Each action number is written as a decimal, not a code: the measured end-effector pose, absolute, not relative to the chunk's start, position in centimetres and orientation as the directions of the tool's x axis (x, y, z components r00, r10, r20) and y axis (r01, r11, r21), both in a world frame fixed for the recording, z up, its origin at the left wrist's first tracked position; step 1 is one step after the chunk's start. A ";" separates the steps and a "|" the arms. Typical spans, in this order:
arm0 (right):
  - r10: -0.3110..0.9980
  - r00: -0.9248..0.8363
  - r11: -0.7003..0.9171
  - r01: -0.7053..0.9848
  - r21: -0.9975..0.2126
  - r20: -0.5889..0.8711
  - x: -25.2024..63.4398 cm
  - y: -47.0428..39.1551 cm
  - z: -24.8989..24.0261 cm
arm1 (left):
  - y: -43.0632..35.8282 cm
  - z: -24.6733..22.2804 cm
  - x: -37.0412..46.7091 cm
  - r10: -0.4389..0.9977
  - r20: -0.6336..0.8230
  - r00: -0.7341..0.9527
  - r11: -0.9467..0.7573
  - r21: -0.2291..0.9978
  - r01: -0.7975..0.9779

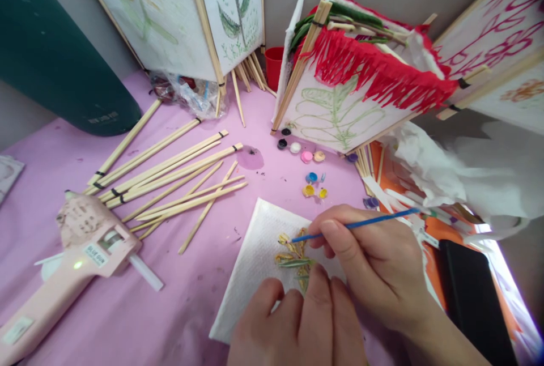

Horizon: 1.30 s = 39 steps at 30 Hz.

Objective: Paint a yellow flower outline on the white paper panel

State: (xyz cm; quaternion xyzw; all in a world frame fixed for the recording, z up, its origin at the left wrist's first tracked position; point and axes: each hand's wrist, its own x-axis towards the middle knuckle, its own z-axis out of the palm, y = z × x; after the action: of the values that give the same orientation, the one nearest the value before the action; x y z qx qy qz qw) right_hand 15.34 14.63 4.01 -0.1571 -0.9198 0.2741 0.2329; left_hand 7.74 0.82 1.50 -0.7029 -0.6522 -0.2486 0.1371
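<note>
A thin blue paintbrush (361, 222) is pinched in my right hand (374, 264), its tip at a small yellow flower painting (285, 239) on a white, textured paper sheet (250, 275). My left hand (301, 320) lies over the lower part of the sheet with its fingers bent and close together. Its fingertips touch the right end of a slim green leaf (294, 263), below the brush tip. Whether the leaf is real or painted I cannot make out. Small open paint pots, pink (306, 157), blue (311, 177) and yellow (308, 191), stand beyond the sheet.
A pink glue gun (93, 241) with a lit green light lies left, beside several wooden sticks (178, 176). Behind stand a dark green cylinder (63, 54) and paper lanterns, one with red fringe (382, 80). A black phone-like object (476, 298) lies right, near crumpled white plastic (450, 167).
</note>
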 end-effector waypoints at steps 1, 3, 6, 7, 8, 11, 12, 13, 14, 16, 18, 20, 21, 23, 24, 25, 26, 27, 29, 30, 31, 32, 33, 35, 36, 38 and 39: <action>0.410 -0.845 0.807 0.161 -0.568 0.343 15.3 14.6 4.1 | 0.8 1.5 7.8 0.848 0.530 0.027 -0.112 0.129 0.985; 0.398 -0.850 0.816 0.157 -0.557 0.344 15.4 14.6 4.1 | 0.9 1.4 7.7 0.848 0.529 0.024 -0.110 0.131 0.985; 0.385 -0.856 0.826 0.153 -0.542 0.345 15.5 14.6 4.2 | 0.9 1.4 7.7 0.855 0.518 0.014 -0.111 0.158 0.981; 0.381 -0.857 0.830 0.151 -0.537 0.347 15.6 14.6 4.1 | 0.9 1.4 7.6 0.857 0.515 0.009 -0.116 0.176 0.978; 0.375 -0.859 0.834 0.148 -0.532 0.348 15.6 14.6 4.1 | 0.9 1.4 7.6 0.860 0.511 0.002 -0.121 0.199 0.972; 0.365 -0.866 0.838 0.145 -0.526 0.341 15.5 14.6 4.1 | 0.8 1.3 7.6 0.869 0.494 -0.025 -0.128 0.275 0.953; 0.362 -0.868 0.840 0.146 -0.523 0.339 15.5 14.6 4.1 | 0.7 1.2 7.6 0.873 0.487 -0.032 -0.129 0.292 0.948; 0.360 -0.870 0.841 0.147 -0.521 0.336 15.4 14.6 4.1 | 0.7 1.2 7.6 0.875 0.482 -0.035 -0.128 0.303 0.944; 0.359 -0.871 0.842 0.148 -0.519 0.335 15.4 14.6 4.1 | 0.6 1.1 7.6 0.878 0.478 -0.034 -0.130 0.307 0.943; 0.355 -0.872 0.844 0.145 -0.516 0.336 15.4 14.6 4.1 | 0.5 1.0 7.6 0.880 0.474 -0.034 -0.131 0.312 0.941; 0.354 -0.869 0.847 0.141 -0.512 0.347 15.5 14.6 4.2 | 0.5 1.0 7.7 0.883 0.468 -0.043 -0.126 0.324 0.938; 0.360 -0.858 0.849 0.139 -0.509 0.367 15.6 14.6 4.4 | 0.5 1.0 7.8 0.884 0.464 -0.061 -0.116 0.342 0.933; 0.364 -0.850 0.850 0.137 -0.508 0.380 15.7 14.7 4.5 | 0.5 1.0 7.8 0.882 0.467 -0.068 -0.113 0.348 0.931; 0.371 -0.839 0.853 0.137 -0.504 0.398 15.8 14.7 4.7 | 0.5 1.0 7.9 0.876 0.477 -0.069 -0.113 0.342 0.933; 0.369 -0.839 0.856 0.138 -0.499 0.400 15.8 14.7 4.7 | 0.6 1.1 7.9 0.874 0.481 -0.063 -0.113 0.328 0.938; 0.365 -0.839 0.859 0.137 -0.493 0.403 15.8 14.7 4.7 | 0.6 1.1 7.9 0.874 0.483 -0.053 -0.114 0.309 0.944; 0.358 -0.841 0.864 0.132 -0.487 0.406 15.8 14.7 4.7 | 0.6 1.1 7.9 0.874 0.483 -0.042 -0.113 0.287 0.951; 0.353 -0.843 0.866 0.130 -0.482 0.406 15.7 14.7 4.7 | 0.6 1.1 7.9 0.876 0.482 -0.030 -0.113 0.266 0.957; 0.349 -0.849 0.866 0.131 -0.483 0.396 15.5 14.7 4.5 | 0.6 1.1 7.8 0.876 0.482 -0.015 -0.116 0.241 0.964; 0.350 -0.852 0.864 0.133 -0.486 0.389 15.4 14.7 4.4 | 0.6 1.0 7.8 0.875 0.483 -0.009 -0.120 0.236 0.964; 0.351 -0.855 0.861 0.136 -0.489 0.381 15.4 14.6 4.4 | 0.6 1.0 7.8 0.874 0.485 -0.008 -0.122 0.237 0.964; 0.351 -0.859 0.860 0.138 -0.492 0.373 15.3 14.6 4.3 | 0.6 1.0 7.8 0.872 0.489 -0.010 -0.124 0.240 0.963; 0.352 -0.861 0.857 0.138 -0.496 0.368 15.3 14.5 4.3 | 0.6 1.0 7.8 0.870 0.493 -0.013 -0.126 0.247 0.961; 0.357 -0.862 0.851 0.141 -0.506 0.360 15.3 14.4 4.3 | 0.7 1.1 7.8 0.865 0.501 -0.024 -0.129 0.268 0.955; 0.360 -0.863 0.846 0.141 -0.514 0.355 15.3 14.4 4.3 | 0.7 1.1 7.8 0.863 0.504 -0.031 -0.129 0.281 0.951; 0.370 -0.860 0.837 0.144 -0.528 0.352 15.4 14.4 4.3 | 0.8 1.2 7.8 0.861 0.505 -0.050 -0.124 0.304 0.945; 0.375 -0.856 0.832 0.143 -0.535 0.355 15.4 14.4 4.3 | 0.8 1.2 7.8 0.862 0.505 -0.055 -0.121 0.309 0.943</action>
State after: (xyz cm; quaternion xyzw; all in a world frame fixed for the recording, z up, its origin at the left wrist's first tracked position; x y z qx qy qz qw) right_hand 15.42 14.42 4.28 -0.1394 -0.9294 0.2537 0.2288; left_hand 7.80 0.77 1.16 -0.6840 -0.6597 -0.3041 0.0671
